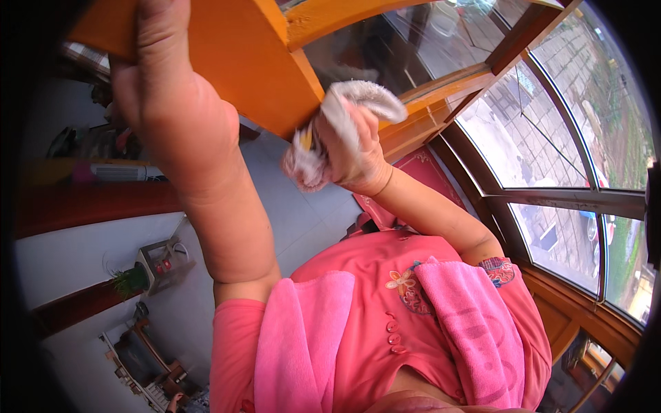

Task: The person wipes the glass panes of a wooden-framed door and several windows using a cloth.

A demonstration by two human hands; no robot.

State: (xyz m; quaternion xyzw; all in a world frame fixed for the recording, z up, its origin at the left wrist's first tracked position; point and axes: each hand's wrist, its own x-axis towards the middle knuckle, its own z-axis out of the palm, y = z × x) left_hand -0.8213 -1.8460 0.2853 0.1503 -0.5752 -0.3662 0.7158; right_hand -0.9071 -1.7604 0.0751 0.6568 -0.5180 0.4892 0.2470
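My left hand grips the edge of an orange-painted wooden door at the upper left, its thumb lying along the wood and its other fingers mostly hidden. A crumpled greyish-white cloth is bunched in my right hand. That hand is closed round the cloth, close to the lower corner of the door's wood. Part of the cloth hangs below my fingers, and a small yellow patch shows in it. Beside the cloth is a glass pane set in an orange frame.
Large framed windows line the right side, with paving outside. A pink towel hangs round my neck. At the left are a potted plant and a small stand. Grey tiled floor lies below, with a red mat.
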